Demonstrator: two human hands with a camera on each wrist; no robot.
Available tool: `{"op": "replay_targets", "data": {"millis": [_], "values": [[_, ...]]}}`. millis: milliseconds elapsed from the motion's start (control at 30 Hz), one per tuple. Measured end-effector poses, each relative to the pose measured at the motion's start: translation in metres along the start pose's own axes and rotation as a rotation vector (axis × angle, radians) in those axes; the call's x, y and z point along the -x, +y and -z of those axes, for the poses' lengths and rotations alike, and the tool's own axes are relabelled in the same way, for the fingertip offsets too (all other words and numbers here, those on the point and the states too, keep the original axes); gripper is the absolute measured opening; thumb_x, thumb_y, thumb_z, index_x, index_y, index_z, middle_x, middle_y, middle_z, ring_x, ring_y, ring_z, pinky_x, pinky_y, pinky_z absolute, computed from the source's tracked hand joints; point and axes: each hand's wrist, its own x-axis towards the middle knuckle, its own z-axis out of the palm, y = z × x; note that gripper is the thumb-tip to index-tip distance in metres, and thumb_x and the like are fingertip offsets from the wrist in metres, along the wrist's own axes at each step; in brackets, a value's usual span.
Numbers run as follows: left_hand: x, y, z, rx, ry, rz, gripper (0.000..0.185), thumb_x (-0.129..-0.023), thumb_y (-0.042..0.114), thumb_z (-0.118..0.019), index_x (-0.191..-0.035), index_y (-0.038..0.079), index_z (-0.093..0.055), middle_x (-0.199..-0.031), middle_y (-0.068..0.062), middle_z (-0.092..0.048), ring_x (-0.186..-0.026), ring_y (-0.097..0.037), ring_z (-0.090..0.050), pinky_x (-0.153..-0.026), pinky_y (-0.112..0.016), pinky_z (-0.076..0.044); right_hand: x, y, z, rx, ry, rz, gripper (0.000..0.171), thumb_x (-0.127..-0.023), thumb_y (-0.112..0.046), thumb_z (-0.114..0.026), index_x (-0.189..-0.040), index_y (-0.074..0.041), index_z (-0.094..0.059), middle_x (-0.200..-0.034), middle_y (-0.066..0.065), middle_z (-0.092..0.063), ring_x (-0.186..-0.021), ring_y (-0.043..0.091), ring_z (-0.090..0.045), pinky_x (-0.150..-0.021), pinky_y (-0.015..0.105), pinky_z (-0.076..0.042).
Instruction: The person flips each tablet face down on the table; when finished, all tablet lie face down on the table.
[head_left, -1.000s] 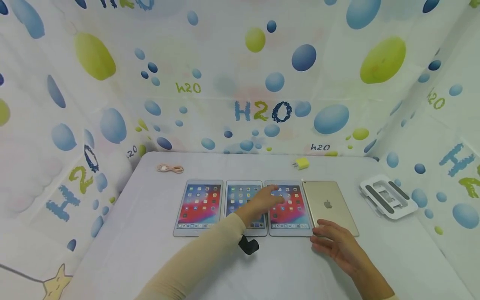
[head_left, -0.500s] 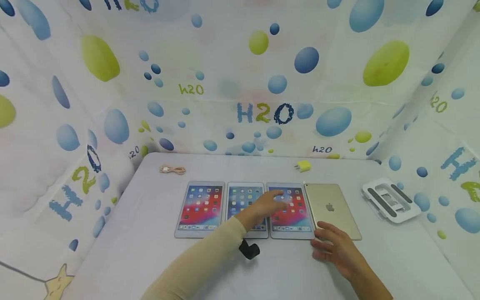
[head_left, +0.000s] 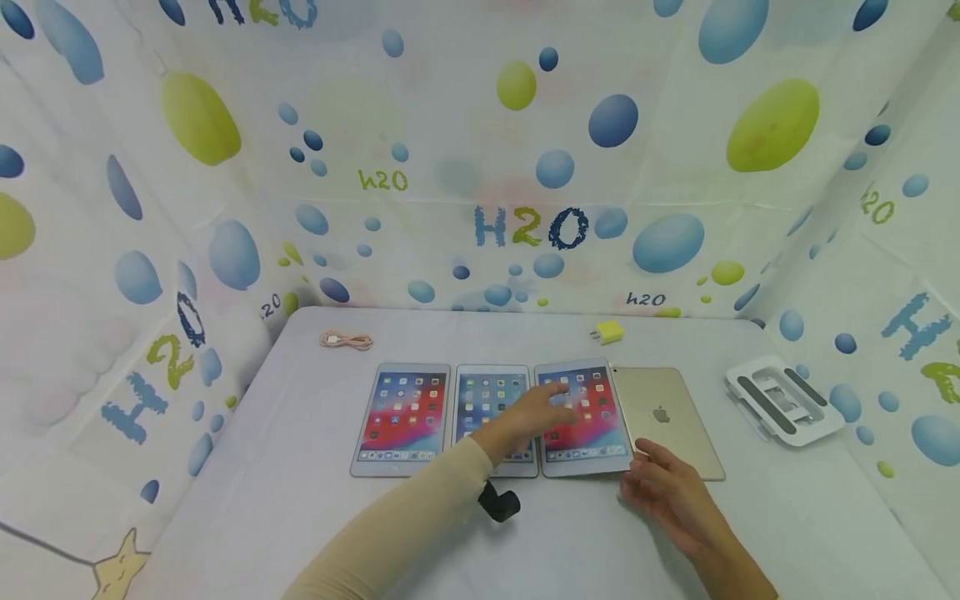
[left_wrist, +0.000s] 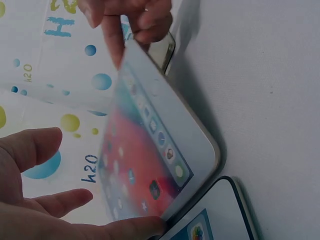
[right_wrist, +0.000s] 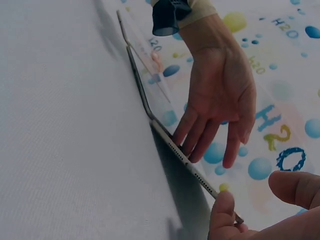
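Observation:
A white tablet (head_left: 588, 417) with a lit home screen is raised along its right side, its left edge low. My right hand (head_left: 678, 496) holds its lower right corner, with fingertips curled at the edge in the right wrist view. Over the same tablet reaches my left hand (head_left: 528, 414), its fingers spread and fairly straight; in the right wrist view its fingertips lie against the left edge. To the left lie another tablet (head_left: 491, 383), partly behind my left arm, and a further tablet (head_left: 405, 417). A gold tablet (head_left: 667, 417) lies face down on the right.
A coiled cable (head_left: 347, 340) lies at the back left of the white table (head_left: 285, 467). At the back stands a yellow plug adapter (head_left: 607, 332). A white folding stand (head_left: 783, 400) is at the far right. Printed cloth walls surround the table.
The right side of the held tablet has risen off the table, overlapping the gold tablet's left edge. My right fingers have closed in on its corner; the left hand has barely moved.

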Motion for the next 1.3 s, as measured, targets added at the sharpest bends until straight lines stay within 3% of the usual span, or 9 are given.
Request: {"op": "replay_targets", "data": {"millis": [167, 333, 600, 800, 967, 1067, 1167, 1300], "values": [[0.0, 0.002, -0.003, -0.01, -0.005, 0.001, 0.073, -0.088, 0.034, -0.078, -0.153, 0.022, -0.047, -0.153, -0.012, -0.046, -0.131, -0.035, -0.051, -0.108, -0.062, -0.043, -0.004, -0.003, -0.005, 0.064, -0.033, 0.072, 0.062, -0.099, -0.003, -0.057, -0.155, 0.005, -0.031, -0.116, 0.004, -0.055, -0.097, 0.016, -0.061, -0.089, 0.026, -0.056], [0.0, 0.002, -0.005, -0.03, 0.001, -0.005, 0.079, -0.087, 0.047, -0.078, -0.155, 0.026, -0.044, -0.154, -0.01, -0.046, -0.136, -0.035, -0.047, -0.111, -0.063, -0.039, -0.009, -0.003, -0.012, 0.12, -0.044, 0.116, 0.062, -0.098, -0.003, -0.062, -0.154, -0.001, -0.038, -0.125, 0.005, -0.049, -0.103, 0.016, -0.059, -0.092, 0.027, -0.056], [-0.001, 0.003, -0.009, -0.029, 0.003, -0.05, 0.087, -0.087, 0.057, -0.074, -0.16, 0.028, -0.035, -0.158, -0.012, -0.043, -0.145, -0.04, -0.04, -0.114, -0.067, -0.033, -0.018, 0.0, -0.019, 0.08, -0.224, 0.23, 0.058, -0.102, -0.003, -0.057, -0.155, -0.009, -0.036, -0.143, 0.0, -0.048, -0.112, 0.014, -0.063, -0.097, 0.04, -0.056], [0.002, -0.001, -0.012, 0.09, 0.015, -0.06, 0.09, -0.086, 0.059, -0.073, -0.161, 0.029, -0.032, -0.159, -0.013, -0.04, -0.144, -0.04, -0.039, -0.113, -0.069, -0.031, -0.028, 0.002, -0.024, 0.079, -0.342, 0.255, 0.063, -0.101, 0.0, -0.054, -0.159, -0.006, -0.031, -0.144, 0.008, -0.047, -0.117, 0.015, -0.061, -0.098, 0.042, -0.056], [0.006, -0.006, -0.012, 0.205, 0.004, -0.081, 0.093, -0.086, 0.056, -0.075, -0.162, 0.031, -0.028, -0.161, -0.012, -0.036, -0.147, -0.038, -0.035, -0.116, -0.068, -0.027, -0.036, 0.005, -0.031, 0.085, -0.394, 0.27, 0.068, -0.101, -0.001, -0.054, -0.161, -0.002, -0.022, -0.161, 0.02, -0.024, -0.129, 0.016, -0.054, -0.1, 0.045, -0.054], [0.007, -0.008, -0.012, 0.271, -0.02, -0.127, 0.087, -0.089, 0.049, -0.075, -0.161, 0.033, -0.03, -0.153, -0.01, -0.043, -0.139, -0.034, -0.042, -0.115, -0.065, -0.032, -0.038, 0.005, -0.036, 0.089, -0.39, 0.282, 0.069, -0.101, -0.002, -0.055, -0.161, -0.002, -0.022, -0.165, 0.023, -0.016, -0.14, 0.028, -0.045, -0.1, 0.049, -0.054], [0.008, -0.008, -0.011, 0.336, -0.055, -0.178, 0.078, -0.093, 0.044, -0.072, -0.16, 0.036, -0.033, -0.146, -0.009, -0.047, -0.131, -0.028, -0.047, -0.112, -0.062, -0.038, -0.039, 0.003, -0.04, 0.123, -0.355, 0.297, 0.069, -0.099, -0.002, -0.058, -0.16, -0.004, -0.026, -0.166, 0.02, -0.021, -0.145, 0.043, -0.035, -0.099, 0.047, -0.055], [0.008, -0.01, -0.013, 0.465, -0.111, -0.232, 0.075, -0.097, 0.039, -0.066, -0.161, 0.032, -0.029, -0.16, -0.013, -0.037, -0.143, -0.031, -0.041, -0.109, -0.065, -0.04, -0.038, -0.003, -0.042, 0.203, -0.317, 0.31, 0.068, -0.097, -0.003, -0.064, -0.158, -0.008, -0.036, -0.166, 0.012, -0.026, -0.148, 0.05, -0.027, -0.098, 0.042, -0.055]]}}
